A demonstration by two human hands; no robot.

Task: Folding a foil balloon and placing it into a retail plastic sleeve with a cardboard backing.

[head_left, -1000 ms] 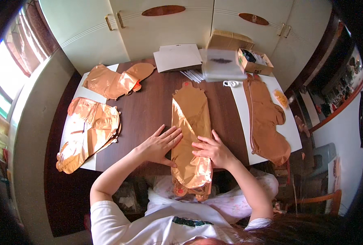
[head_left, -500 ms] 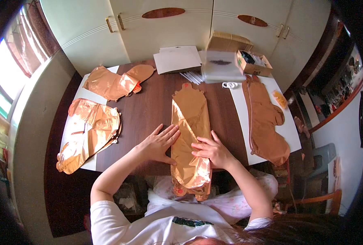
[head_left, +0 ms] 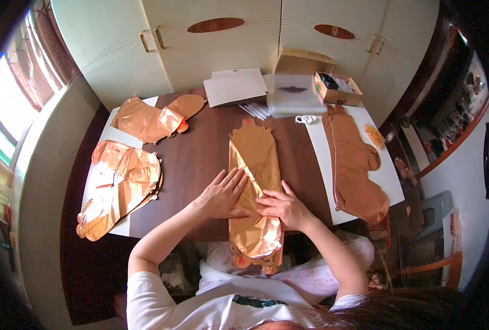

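Observation:
A folded copper-coloured foil balloon [head_left: 253, 147] lies lengthwise in front of me, its near end hanging past the table's edge above my lap. My left hand [head_left: 222, 192] rests flat on its left side, fingers stretched out and the thumb lying across the foil. On the right side, my right hand [head_left: 284, 207] lies with its fingers spread over the balloon. Neither hand grips anything. Two more foil balloons, one shiny and crumpled [head_left: 124, 184] and one farther back [head_left: 159, 118], lie at the left. Another flat foil balloon [head_left: 355, 165] lies at the right.
Along the back stand white cards [head_left: 235, 88], a stack of clear plastic bags [head_left: 295, 99] and an open cardboard box [head_left: 339, 88] with packets. White straws [head_left: 253, 110], a white coil [head_left: 306, 119] and a yellow packet [head_left: 374, 136] lie nearby. Cabinets [head_left: 217, 49] rise behind the table [head_left: 189, 159].
My left hand has slid right, farther onto the folded foil balloon. My right hand stays on its right side. The whole view has shifted slightly.

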